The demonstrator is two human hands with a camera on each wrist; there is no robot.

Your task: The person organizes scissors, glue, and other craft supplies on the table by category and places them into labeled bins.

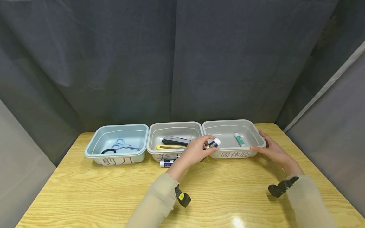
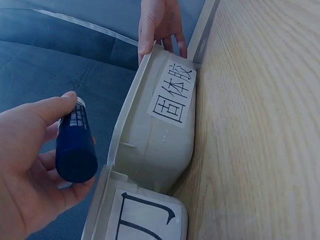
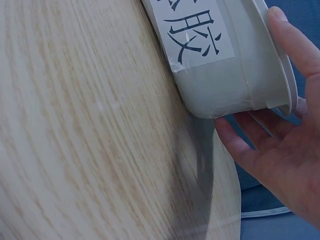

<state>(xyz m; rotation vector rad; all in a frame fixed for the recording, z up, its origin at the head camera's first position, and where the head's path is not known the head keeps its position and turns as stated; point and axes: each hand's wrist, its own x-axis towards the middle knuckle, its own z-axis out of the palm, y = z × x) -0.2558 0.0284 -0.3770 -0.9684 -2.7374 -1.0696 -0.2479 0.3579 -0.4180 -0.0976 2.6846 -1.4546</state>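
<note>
My left hand [image 1: 196, 150] pinches a dark blue glue stick [image 1: 212, 144] with a white cap, close above the front left rim of the right-hand grey bin [image 1: 238, 153]. In the left wrist view the glue stick [image 2: 76, 150] lies between thumb and fingers, its blue end toward the camera. At that bin's right end, my right hand [image 1: 273, 152] grips the corner, thumb on the rim [image 3: 280, 50] and fingers against the side wall. Inside the bin lies a green glue stick [image 1: 239, 139] with a white cap. Another blue glue stick [image 1: 166, 163] rests on the table, partly hidden by the left forearm.
The middle grey bin [image 1: 152, 148] holds a black-and-grey utility knife [image 1: 175, 141] and a yellow cutter [image 1: 170, 147]. On the left, a light blue bin [image 1: 92, 147] contains blue scissors [image 1: 121, 144] and a black-handled item [image 1: 108, 151]. Dark curtains [image 1: 171, 63] hang behind the wooden table [image 1: 85, 193].
</note>
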